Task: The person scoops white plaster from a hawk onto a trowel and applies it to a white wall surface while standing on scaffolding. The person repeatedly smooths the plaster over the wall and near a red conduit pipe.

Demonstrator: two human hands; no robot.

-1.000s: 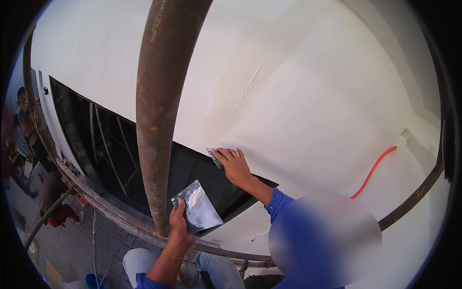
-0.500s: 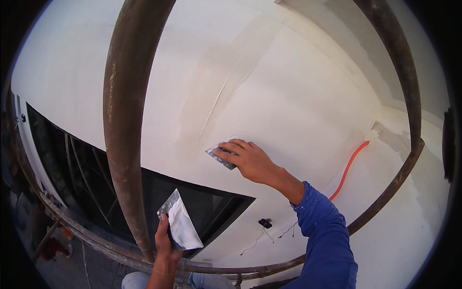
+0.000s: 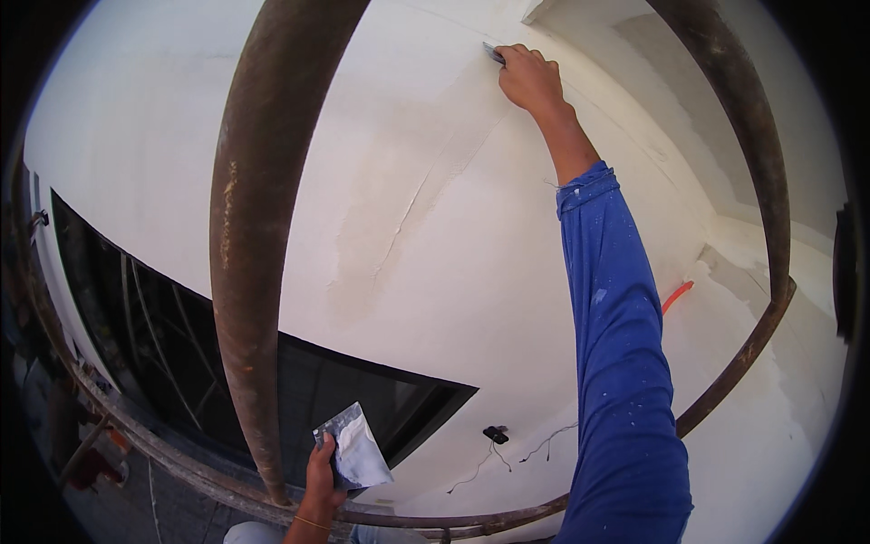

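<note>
My right hand (image 3: 532, 77) is closed around a small flat putty knife (image 3: 493, 53), its blade edge against the white wall (image 3: 408, 335) high up near the ceiling line. Below it, a damp-looking strip of filler (image 3: 412, 213) with a raised ridge runs slantwise down the wall. Low in front of the dark window, my left hand (image 3: 321, 471) grips a wide metal plate (image 3: 355, 449) with white putty spread on its face, thumb on the near edge. The right arm, in a blue spattered sleeve, reaches far up.
A thick rusty scaffold pole (image 3: 263, 236) stands between me and the wall at left; another pole (image 3: 757, 136) curves at right. A dark window (image 3: 362, 372) lies low left. An orange conduit (image 3: 678, 295) and a black box with loose wires (image 3: 495, 433) jut from the wall.
My right hand has moved up the wall with the putty knife, from the strip's lower end to above its top. The ridges look thinner. My left hand with the plate has dropped slightly.
</note>
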